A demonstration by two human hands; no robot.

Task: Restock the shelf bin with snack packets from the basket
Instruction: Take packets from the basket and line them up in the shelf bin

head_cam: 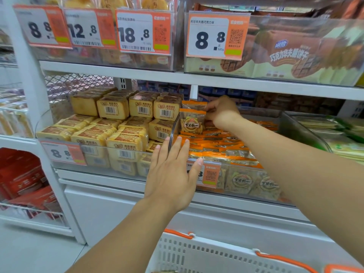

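A clear shelf bin (pixel 271 115) on the middle shelf holds several orange-topped snack packets (pixel 220 146). My right hand (pixel 221 111) reaches deep into the bin and grips an upright orange-and-clear snack packet (pixel 192 123) standing against the bin's left wall. My left hand (pixel 171 170) has straight fingers laid flat against the bin's front left corner, partly covering its price tag (pixel 211 175). The white basket (pixel 216 255) with orange handles sits at the bottom of the view; its contents are hidden.
A neighbouring clear bin to the left holds stacked yellow cake packs (pixel 118 125). Green packets (pixel 338 134) fill the bin on the right. The shelf above (pixel 197 77) hangs low over the bins, with price tags and wafer packs. Red boxes (pixel 23 180) sit lower left.
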